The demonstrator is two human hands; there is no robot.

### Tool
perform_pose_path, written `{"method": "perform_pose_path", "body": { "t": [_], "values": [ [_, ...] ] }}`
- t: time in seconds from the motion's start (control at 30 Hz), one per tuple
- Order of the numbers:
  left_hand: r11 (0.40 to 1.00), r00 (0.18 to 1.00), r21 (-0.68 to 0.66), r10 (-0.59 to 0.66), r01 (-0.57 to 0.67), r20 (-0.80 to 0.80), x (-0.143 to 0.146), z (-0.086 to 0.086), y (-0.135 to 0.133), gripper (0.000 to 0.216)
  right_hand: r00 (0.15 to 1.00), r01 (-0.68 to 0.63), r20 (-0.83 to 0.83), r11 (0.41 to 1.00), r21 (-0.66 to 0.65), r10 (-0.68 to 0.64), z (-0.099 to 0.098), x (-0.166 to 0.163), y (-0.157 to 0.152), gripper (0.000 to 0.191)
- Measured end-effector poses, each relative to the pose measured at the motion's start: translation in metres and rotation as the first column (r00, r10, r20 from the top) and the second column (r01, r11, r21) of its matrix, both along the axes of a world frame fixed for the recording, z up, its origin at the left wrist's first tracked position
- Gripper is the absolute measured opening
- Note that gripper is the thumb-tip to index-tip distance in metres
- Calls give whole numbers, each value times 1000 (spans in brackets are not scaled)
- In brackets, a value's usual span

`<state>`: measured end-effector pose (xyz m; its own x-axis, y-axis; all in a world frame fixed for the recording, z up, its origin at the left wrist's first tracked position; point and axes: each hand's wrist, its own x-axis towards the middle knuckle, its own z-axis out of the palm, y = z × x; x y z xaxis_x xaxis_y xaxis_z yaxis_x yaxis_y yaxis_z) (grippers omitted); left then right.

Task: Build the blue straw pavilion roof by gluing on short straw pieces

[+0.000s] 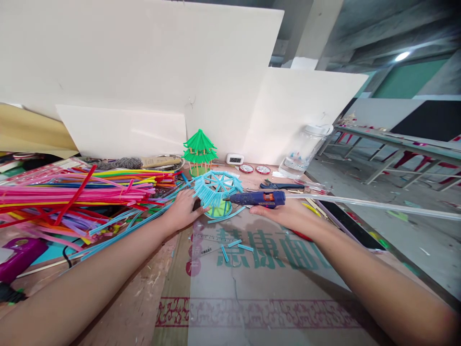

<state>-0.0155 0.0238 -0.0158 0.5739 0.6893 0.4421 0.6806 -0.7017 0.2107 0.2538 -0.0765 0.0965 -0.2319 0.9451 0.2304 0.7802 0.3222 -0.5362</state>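
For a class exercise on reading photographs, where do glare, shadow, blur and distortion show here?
In the head view, the ceiling lamp glares white; in the head view, a shadow falls on the printed mat beside the right forearm; in the head view, that forearm widens toward the lower corner, suggesting wide-angle distortion, and its near end looks blurred.

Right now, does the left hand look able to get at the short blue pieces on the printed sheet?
Probably yes: the short blue pieces lie uncovered near the left hand, nothing standing between. It seems to steady the blue model, though, and might have to let go.
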Motion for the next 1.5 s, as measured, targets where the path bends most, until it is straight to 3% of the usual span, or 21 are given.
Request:
{"method": "perform_pose_path", "body": {
  "t": [0.17,0.3,0.4,0.5,0.6,0.8,1.0,1.13,1.3,1.4,1.5],
  "values": [
    [1000,1000,4,19,-19,2,0,-2,0,48,995,-75,56,993,-96,81,9,9,-1,27],
    [999,999,1,34,-34,-11,0,-3,0,50,998,-61,-22,998,15,61,20,30,3,38],
    [1000,1000,-2,25,-25,-18,1,-3,0,48,971,18,-239,994,112,10,18,44,14,37],
    [1000,1000,6,10,-10,-24,1,-3,1,46,917,197,-366,978,72,-158,8,52,34,37],
    [1000,1000,3,10,-10,-25,1,-3,1,45,947,234,-235,972,34,-219,1,53,65,40],
    [1000,999,-7,26,-26,-26,1,-4,1,45,981,160,-112,987,-7,-160,-8,44,138,32],
    [999,1000,-27,24,-24,18,1,-6,2,45,982,190,14,979,-69,-189,-43,38,174,20],
    [999,1000,-29,14,-14,13,1,-6,3,48,979,198,80,972,-125,-189,-59,41,177,29],
    [999,999,-17,40,-41,-16,1,-8,4,47,965,230,139,972,-54,-221,-52,56,169,38],
    [999,999,-15,30,-31,-17,1,-8,5,50,960,223,166,974,40,-227,-43,63,141,45],
    [1000,1000,-24,20,-20,-19,1,-6,4,50,963,175,191,981,83,-189,-36,57,93,28]
  ]
}}
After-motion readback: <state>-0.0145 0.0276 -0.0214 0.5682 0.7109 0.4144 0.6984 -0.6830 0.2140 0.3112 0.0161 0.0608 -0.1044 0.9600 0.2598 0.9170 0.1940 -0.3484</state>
